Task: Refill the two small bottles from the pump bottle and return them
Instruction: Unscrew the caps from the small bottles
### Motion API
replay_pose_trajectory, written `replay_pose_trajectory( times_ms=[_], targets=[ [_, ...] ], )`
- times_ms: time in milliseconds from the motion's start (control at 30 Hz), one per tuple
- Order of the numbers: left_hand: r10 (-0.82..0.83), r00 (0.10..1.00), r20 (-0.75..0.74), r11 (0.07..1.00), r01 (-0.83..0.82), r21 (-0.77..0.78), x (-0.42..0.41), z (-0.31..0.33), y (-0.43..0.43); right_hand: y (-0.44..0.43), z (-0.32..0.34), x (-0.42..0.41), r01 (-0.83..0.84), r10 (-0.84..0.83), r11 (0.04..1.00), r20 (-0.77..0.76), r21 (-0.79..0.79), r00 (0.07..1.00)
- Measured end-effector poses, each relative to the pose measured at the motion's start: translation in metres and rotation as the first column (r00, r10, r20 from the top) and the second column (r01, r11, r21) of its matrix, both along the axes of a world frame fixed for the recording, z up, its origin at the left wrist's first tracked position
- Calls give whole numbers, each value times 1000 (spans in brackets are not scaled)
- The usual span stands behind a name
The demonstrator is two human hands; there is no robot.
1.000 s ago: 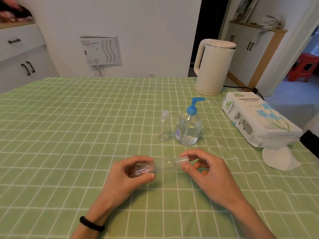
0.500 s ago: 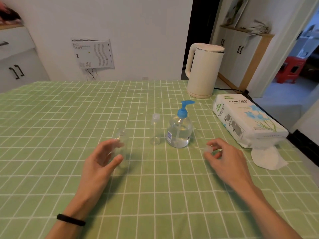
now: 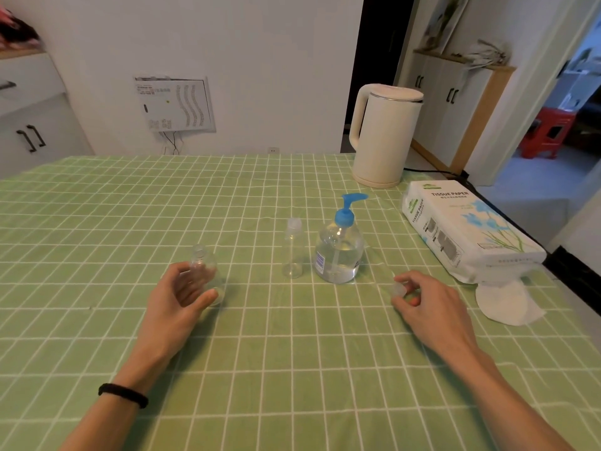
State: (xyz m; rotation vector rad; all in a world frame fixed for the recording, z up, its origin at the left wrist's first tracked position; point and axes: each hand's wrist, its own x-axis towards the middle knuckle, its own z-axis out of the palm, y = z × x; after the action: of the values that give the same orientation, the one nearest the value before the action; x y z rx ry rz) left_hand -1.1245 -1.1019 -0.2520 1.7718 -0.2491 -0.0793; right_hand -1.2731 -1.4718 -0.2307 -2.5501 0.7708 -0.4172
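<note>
We have the open bottle (image 3: 204, 267) standing on the cloth (image 3: 97, 239) at left, our left hand (image 3: 182, 294) curled loosely around its lower body, thumb near the base; whether the fingers press it we cannot tell. It is clear thin plastic, empty, so we judge it very light, easy to tip and slightly squashy; best held low around the belly, not by the narrow threaded neck. Our right hand (image 3: 422, 296) pinches its small translucent cap (image 3: 399, 289) between thumb and fingertips, low over the cloth right of the pump bottle (image 3: 339, 252). The cap is tiny and smooth, likely to slip or roll. The second bottle (image 3: 292, 249), capped and slim, stands just left of the round, part-full, blue-headed pump bottle.
</note>
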Motion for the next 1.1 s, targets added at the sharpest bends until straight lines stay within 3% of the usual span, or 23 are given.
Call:
replay_pose_trajectory(
  times_ms=[233,333,400,500,600,767,1100],
  targets=[
    [7,1000,-3,996,-6,92,-8,12,-3,1,2,-1,-5,5,1000,-14,16,1000],
    [191,969,157,975,-206,82,-25,13,-2,1,1,-3,8,-8,1000,-1,15,1000],
    [327,878,350,938,-348,-5,-44,18,-4,1,0,-5,24,-24,1000,18,18,1000],
    [142,865,481,988,-156,-11,-76,29,-22,4,0,-7,45,-45,999,66,10,997],
    [-91,920,381,992,49,118,-86,24,-50,12,3,-7,34,-33,999,151,-5,988],
    [-97,987,130,990,82,114,-51,12,-92,29,8,-14,-76,66,997,304,21,951],
    [-146,986,75,988,142,57,3,9,-141,48,-13,-31,-207,173,971,246,121,954]
  ],
)
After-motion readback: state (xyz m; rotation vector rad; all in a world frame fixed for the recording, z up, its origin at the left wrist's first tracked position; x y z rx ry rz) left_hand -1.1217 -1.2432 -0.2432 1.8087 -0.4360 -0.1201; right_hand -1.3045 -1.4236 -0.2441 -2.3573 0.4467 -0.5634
